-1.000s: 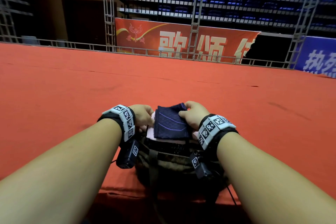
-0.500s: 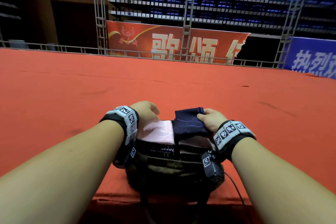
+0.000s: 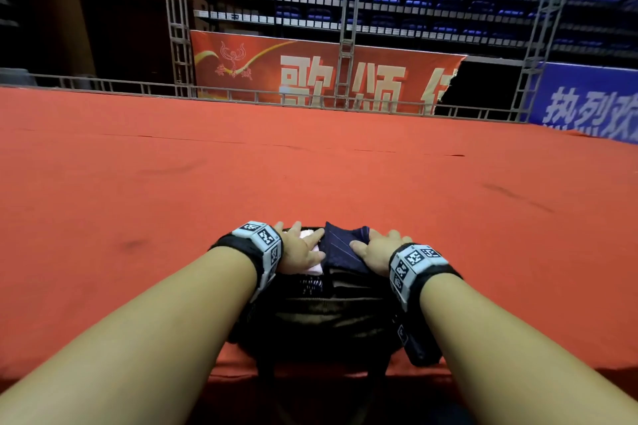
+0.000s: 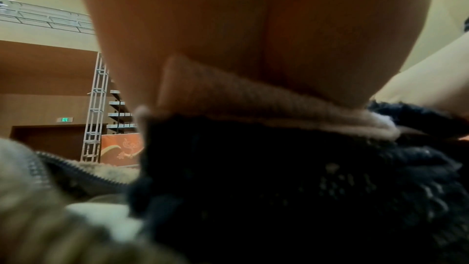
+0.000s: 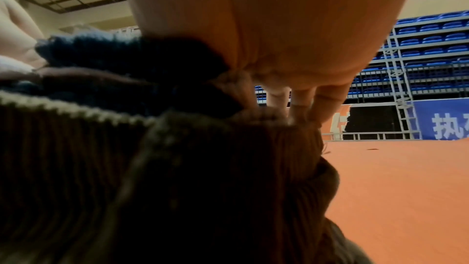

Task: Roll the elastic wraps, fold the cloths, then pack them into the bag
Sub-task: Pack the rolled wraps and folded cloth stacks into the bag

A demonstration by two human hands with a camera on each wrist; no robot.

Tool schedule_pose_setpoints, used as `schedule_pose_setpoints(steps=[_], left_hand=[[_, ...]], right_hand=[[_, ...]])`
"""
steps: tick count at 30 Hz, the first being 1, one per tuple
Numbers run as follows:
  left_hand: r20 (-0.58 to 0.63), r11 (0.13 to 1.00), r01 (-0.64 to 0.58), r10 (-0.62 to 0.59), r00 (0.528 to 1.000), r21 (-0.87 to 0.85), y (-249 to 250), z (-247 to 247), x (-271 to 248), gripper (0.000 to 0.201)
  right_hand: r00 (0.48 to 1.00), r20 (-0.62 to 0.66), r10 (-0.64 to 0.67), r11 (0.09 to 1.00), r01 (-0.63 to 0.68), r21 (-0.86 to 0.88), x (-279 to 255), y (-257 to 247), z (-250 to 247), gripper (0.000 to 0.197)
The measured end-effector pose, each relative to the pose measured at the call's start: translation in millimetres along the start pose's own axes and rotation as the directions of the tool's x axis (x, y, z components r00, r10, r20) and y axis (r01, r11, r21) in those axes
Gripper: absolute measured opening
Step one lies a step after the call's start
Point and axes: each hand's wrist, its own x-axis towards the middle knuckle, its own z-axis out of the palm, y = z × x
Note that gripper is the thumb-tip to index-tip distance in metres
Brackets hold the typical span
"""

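A dark olive bag (image 3: 328, 317) sits at the near edge of the red carpet. On its open top lie a folded pink cloth (image 3: 313, 268) and a folded navy cloth (image 3: 340, 248). My left hand (image 3: 300, 248) presses flat on the pink cloth, fingers straight. My right hand (image 3: 379, 247) presses down on the right part of the navy cloth, thumb lying on it. In the right wrist view its fingers (image 5: 327, 103) point down to the bag (image 5: 177, 188) rim beside the navy cloth (image 5: 127, 53). In the left wrist view the palm sits on the pink cloth (image 4: 253, 103) above the navy cloth (image 4: 279, 178).
Wide red carpet (image 3: 310, 166) stretches ahead and to both sides of the bag. A metal railing (image 3: 241, 97), a red banner (image 3: 310, 72) and blue stadium seats stand far behind. The carpet's near edge drops off just under the bag.
My right hand brought the navy cloth back left and down onto the bag beside the pink cloth. My left hand flattened onto the pink cloth. Both cloths sit lower in the bag.
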Motion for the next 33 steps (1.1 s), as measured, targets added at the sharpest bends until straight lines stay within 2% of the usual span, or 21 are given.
schedule_pose_setpoints(steps=[3, 6, 8, 11, 14, 18, 23, 26, 29, 33], left_hand=[[-0.025, 1.0, -0.01, 0.011, 1.0, 0.01, -3, 5, 0, 0.064], [-0.026, 0.998, -0.024, 0.023, 0.999, -0.051, -7, 2, -5, 0.063], [-0.025, 0.981, -0.034, 0.03, 0.999, -0.193, -13, -5, -10, 0.066], [-0.061, 0.909, -0.023, -0.002, 0.998, -0.417, -21, -20, -24, 0.066], [-0.089, 0.85, 0.021, -0.08, 0.993, -0.527, -29, -45, -33, 0.062], [-0.094, 0.871, 0.061, -0.121, 0.988, -0.488, -47, -74, -25, 0.068], [0.011, 0.839, 0.1, -0.112, 0.994, -0.535, -77, -88, 29, 0.069], [0.109, 0.757, 0.126, -0.073, 0.991, -0.641, -96, -89, 67, 0.062], [0.181, 0.701, 0.157, -0.039, 0.983, -0.696, -115, -90, 94, 0.054], [0.293, 0.666, 0.232, -0.022, 0.956, -0.709, -137, -80, 108, 0.046]], right_hand=[[1.0, -0.028, 0.006, 1.0, -0.005, 0.028, 1, 1, 1, 0.067], [0.996, -0.084, 0.022, 0.996, -0.015, 0.087, 3, 9, -3, 0.065], [0.995, -0.095, 0.026, 0.99, -0.013, 0.139, 6, 17, -9, 0.065], [0.995, -0.101, 0.021, 0.981, -0.001, 0.197, 11, 30, -21, 0.067], [0.997, -0.063, -0.033, 0.953, 0.051, 0.299, 10, 37, -36, 0.049], [0.997, 0.037, -0.072, 0.941, 0.056, 0.333, 24, 40, -37, 0.05], [0.978, 0.178, -0.109, 0.956, 0.054, 0.289, 56, 37, -37, 0.049], [0.97, 0.214, -0.115, 0.95, 0.044, 0.311, 91, 35, -38, 0.053], [0.951, 0.297, -0.087, 0.965, 0.007, 0.26, 111, 31, -41, 0.064], [0.921, 0.387, -0.038, 0.976, -0.048, 0.211, 116, 26, -39, 0.055]])
